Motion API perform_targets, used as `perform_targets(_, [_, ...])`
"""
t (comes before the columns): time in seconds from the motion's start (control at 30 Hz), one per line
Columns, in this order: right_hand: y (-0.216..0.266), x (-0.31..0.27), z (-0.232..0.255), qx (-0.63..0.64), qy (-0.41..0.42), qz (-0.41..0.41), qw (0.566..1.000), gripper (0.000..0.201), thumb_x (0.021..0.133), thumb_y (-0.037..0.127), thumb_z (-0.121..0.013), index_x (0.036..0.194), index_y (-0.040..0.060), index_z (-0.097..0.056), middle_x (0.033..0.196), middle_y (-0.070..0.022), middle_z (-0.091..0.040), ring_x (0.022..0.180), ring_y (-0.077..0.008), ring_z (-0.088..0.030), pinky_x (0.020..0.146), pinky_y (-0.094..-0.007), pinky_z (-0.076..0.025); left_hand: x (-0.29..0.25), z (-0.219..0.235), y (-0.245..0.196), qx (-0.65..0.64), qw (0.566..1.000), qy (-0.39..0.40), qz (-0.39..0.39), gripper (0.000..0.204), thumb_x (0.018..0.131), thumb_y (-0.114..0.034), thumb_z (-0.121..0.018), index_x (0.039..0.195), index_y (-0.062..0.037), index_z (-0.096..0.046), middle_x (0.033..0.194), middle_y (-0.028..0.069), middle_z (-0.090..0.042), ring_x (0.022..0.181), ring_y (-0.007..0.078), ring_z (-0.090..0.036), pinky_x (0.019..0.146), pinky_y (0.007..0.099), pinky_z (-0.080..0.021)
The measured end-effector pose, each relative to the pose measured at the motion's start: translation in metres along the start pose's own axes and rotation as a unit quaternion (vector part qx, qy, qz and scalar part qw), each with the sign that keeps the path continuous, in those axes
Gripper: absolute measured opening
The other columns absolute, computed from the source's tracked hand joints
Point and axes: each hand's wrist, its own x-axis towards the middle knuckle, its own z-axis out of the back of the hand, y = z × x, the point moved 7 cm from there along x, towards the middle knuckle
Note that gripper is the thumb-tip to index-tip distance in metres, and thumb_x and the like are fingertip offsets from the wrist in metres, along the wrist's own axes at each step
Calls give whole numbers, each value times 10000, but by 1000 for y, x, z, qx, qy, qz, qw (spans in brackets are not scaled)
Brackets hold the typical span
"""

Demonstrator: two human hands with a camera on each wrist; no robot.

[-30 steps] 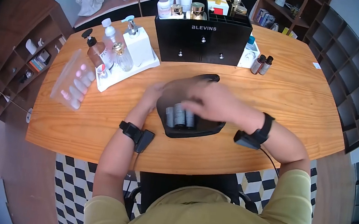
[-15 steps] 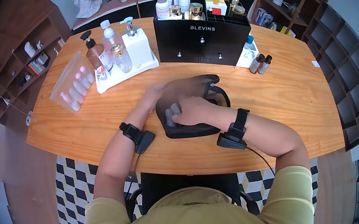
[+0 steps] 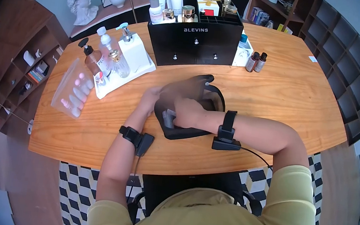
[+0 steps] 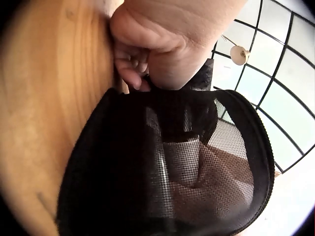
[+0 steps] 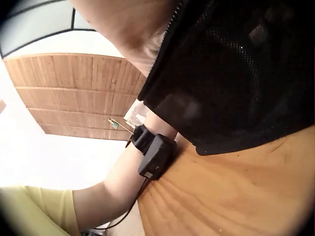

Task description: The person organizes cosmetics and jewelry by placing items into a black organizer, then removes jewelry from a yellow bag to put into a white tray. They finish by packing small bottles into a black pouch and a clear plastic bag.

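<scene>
A black mesh bag (image 3: 186, 135) lies with its mouth open on the table, small bottles (image 3: 168, 118) inside at its left. My left hand (image 3: 149, 100) is at the bag's far left edge; in the left wrist view its curled fingers (image 4: 132, 73) grip the fabric. My right hand (image 3: 190, 114) reaches down into the bag beside the bottles. Through the mesh (image 4: 162, 196), a pale-labelled bottle (image 4: 183, 156) shows against that hand's skin. The right fingertips are hidden, so their hold cannot be made out.
Behind the bag stands a black organizer (image 3: 194, 45) with cosmetics on top. At the left are a white tray (image 3: 121, 81) with pump bottles and a clear case (image 3: 63, 90) of pink-capped bottles. Two small brown bottles (image 3: 256, 62) stand at the right back.
My right hand has moved left and down into the bag, covering bottles that showed before. My left hand stays at the bag's edge. The head view has shifted slightly.
</scene>
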Motion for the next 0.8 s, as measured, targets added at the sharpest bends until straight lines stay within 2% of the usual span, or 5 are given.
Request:
perform_targets(0.13, [0, -3, 11, 52, 6, 36, 998, 608, 701, 201, -749, 1204, -37, -506, 1057, -225, -631, 1011, -356, -608, 881, -394, -481, 1, 3, -2, 33, 999, -19, 7, 307, 865, 25, -564, 1166, 76, -597, 1099, 100, -644, 946, 155, -615, 811, 253, -489])
perform_targets(0.27, [1, -40, 71, 233, -140, 203, 941, 324, 718, 173, -759, 959, 9, -617, 878, -150, -655, 809, -225, -648, 709, -327, -506, -1, 0, -5, 26, 999, -27, -33, 178, 867, -14, -606, 1039, 24, -636, 968, 54, -654, 836, 123, -611, 719, 246, -500])
perform_targets(0.4, [-71, -67, 123, 405, -256, 75, 875, 479, 747, 156, -799, 1150, 31, -573, 989, -44, -635, 877, -105, -585, 776, -263, -494, 8, 11, 10, 42, 999, -22, -12, 265, 890, -20, -570, 1139, 59, -618, 1060, 73, -652, 928, 137, -610, 804, 241, -486])
perform_targets(0.67, [-305, -66, 130, 216, -538, -97, 809, 439, 736, 170, -802, 1096, 36, -590, 954, -76, -672, 852, -158, -615, 768, -299, -490, 2, -1, -2, 38, 999, -12, -13, 241, 962, -193, -566, 1046, 14, -658, 900, 1, -660, 770, 75, -583, 697, 228, -478])
perform_targets(0.8, [-322, -66, 139, 194, -576, -109, 786, 423, 750, 198, -795, 1089, 48, -590, 890, -69, -674, 789, -157, -615, 731, -297, -492, 1, 0, -2, 34, 999, -12, -11, 219, 960, -183, -569, 1025, 5, -659, 907, 2, -662, 766, 68, -582, 691, 221, -479])
